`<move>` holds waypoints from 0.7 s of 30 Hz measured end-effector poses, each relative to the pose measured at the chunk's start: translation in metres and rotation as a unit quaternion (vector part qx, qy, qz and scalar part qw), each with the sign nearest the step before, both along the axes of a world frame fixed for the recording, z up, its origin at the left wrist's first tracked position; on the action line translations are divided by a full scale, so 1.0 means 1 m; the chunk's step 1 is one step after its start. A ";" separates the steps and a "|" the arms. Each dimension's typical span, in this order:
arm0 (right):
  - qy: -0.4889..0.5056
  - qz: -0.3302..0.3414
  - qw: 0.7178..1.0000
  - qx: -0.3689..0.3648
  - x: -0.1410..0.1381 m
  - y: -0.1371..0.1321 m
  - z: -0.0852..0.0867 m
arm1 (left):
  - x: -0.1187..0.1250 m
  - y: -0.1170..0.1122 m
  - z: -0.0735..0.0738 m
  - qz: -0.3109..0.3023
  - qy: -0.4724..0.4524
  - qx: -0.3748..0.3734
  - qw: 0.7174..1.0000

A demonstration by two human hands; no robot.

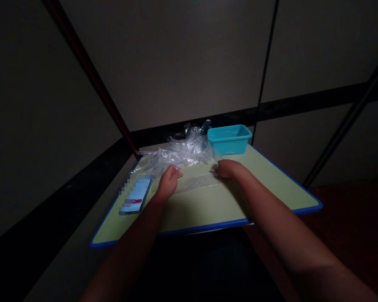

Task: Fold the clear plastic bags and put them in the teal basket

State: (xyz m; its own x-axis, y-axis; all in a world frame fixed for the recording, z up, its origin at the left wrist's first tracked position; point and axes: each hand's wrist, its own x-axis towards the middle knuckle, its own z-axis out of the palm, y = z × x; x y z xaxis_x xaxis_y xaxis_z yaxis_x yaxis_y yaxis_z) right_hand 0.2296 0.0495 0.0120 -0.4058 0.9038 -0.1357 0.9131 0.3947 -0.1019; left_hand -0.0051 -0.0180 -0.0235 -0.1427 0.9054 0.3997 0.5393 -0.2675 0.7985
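A flat, clear plastic bag (198,182) lies across the middle of the small table, between my two hands. My left hand (169,181) is at the bag's left part, its fingers curled in and closed on the thin film. On the other side my right hand (229,168) has bent, closed fingers, with the fingertips at the bag's upper edge near its right end. The exact grip of both hands is hard to see in the dim light. Just beyond them is a crumpled heap of clear plastic bags (179,153).
The pale yellow table (204,212) has a blue rim. A phone (138,193) with a lit screen lies left of my left hand. A turquoise plastic basket (229,141) stands at the back right, beside the heap. Dark-trimmed panels (189,63) rise behind the table.
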 end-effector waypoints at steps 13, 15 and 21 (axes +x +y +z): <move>-0.029 -0.008 0.999 -0.029 0.004 -0.001 0.006 | 0.001 -0.001 0.002 -0.009 -0.022 -0.011 1.000; -0.031 -0.004 0.999 -0.024 0.004 0.001 0.004 | 0.001 -0.001 0.003 -0.004 -0.030 0.008 0.999; -0.035 0.000 0.999 -0.029 0.004 0.006 -0.001 | 0.005 -0.003 0.005 -0.036 -0.069 -0.029 0.997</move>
State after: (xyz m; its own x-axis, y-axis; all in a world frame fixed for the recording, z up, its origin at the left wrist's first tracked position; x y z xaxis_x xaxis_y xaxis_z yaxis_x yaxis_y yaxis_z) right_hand 0.2337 0.0556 0.0107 -0.3939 0.8936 -0.2151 0.9187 0.3902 -0.0611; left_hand -0.0006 -0.0209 -0.0185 -0.1261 0.9364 0.3274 0.4039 -0.2529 0.8791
